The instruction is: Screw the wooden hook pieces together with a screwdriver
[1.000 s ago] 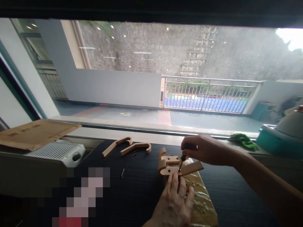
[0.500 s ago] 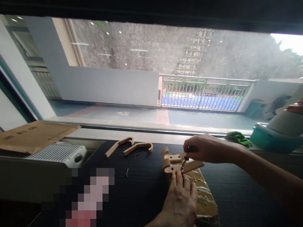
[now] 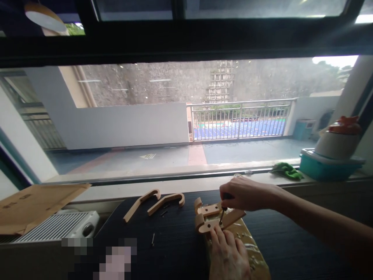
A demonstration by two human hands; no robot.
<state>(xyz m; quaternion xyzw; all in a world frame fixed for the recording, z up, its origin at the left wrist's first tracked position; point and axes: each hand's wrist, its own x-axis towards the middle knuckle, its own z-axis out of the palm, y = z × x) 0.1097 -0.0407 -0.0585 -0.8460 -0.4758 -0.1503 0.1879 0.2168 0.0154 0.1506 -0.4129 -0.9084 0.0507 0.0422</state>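
My right hand (image 3: 240, 195) is closed round the dark handle of a screwdriver (image 3: 223, 213), its shaft pointing down at a hole in the nearer wooden hook (image 3: 204, 228). Fingertips of my left hand (image 3: 229, 249) press on the near edge of that hook, steadying it on a block wrapped in shiny brown tape (image 3: 254, 249). Just behind lies a second wooden hook (image 3: 209, 210) on the same block, with dark holes showing. The screwdriver's tip is too small to make out clearly.
Left on the black table lie two loose wooden hooks (image 3: 141, 203) and several screws (image 3: 153, 238). A heater (image 3: 62, 225) under cardboard (image 3: 37, 206) stands far left. Along the window sill sit a green cloth (image 3: 287, 171) and a teal box (image 3: 326, 166). A blurred patch covers the lower left.
The view has tilted up, so the table sits lower in the picture. My right hand still holds the screwdriver on the nearer hook, and my left hand stays pressed there.
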